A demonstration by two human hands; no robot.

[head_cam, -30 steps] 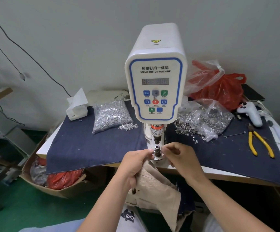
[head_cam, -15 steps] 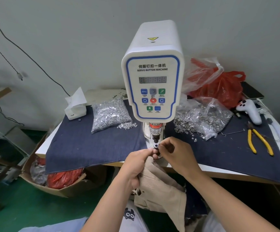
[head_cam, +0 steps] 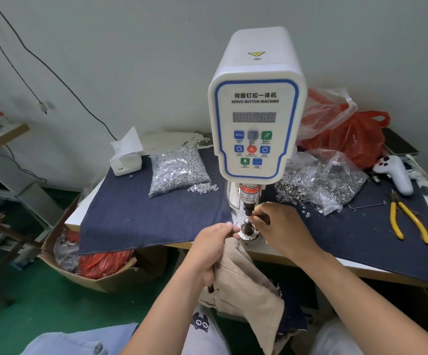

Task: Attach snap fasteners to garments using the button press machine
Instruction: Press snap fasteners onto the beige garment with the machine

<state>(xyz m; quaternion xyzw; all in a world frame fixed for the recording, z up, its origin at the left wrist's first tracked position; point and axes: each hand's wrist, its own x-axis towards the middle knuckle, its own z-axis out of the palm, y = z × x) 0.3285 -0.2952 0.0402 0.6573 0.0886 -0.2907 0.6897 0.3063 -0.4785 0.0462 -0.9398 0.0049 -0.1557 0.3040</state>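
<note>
A white servo button machine (head_cam: 256,124) stands at the table's front edge, its black punch (head_cam: 248,208) above the lower die (head_cam: 247,226). My left hand (head_cam: 215,249) grips a beige garment (head_cam: 248,285) just left of the die; the cloth hangs down over the table edge. My right hand (head_cam: 279,229) is at the right of the die, its fingertips pinched together right under the punch tip. Whether a snap part is between them cannot be told.
A dark blue cloth (head_cam: 143,216) covers the table. A bag of silver snap parts (head_cam: 177,170) lies left of the machine, another bag of ring parts (head_cam: 320,185) lies right. Yellow pliers (head_cam: 407,219), a white controller (head_cam: 394,175) and a red bag (head_cam: 353,137) sit at the right.
My right hand's fingertips rose from the lower die up to the punch tip. My left hand stayed by the die with the garment. The view shifted slightly.
</note>
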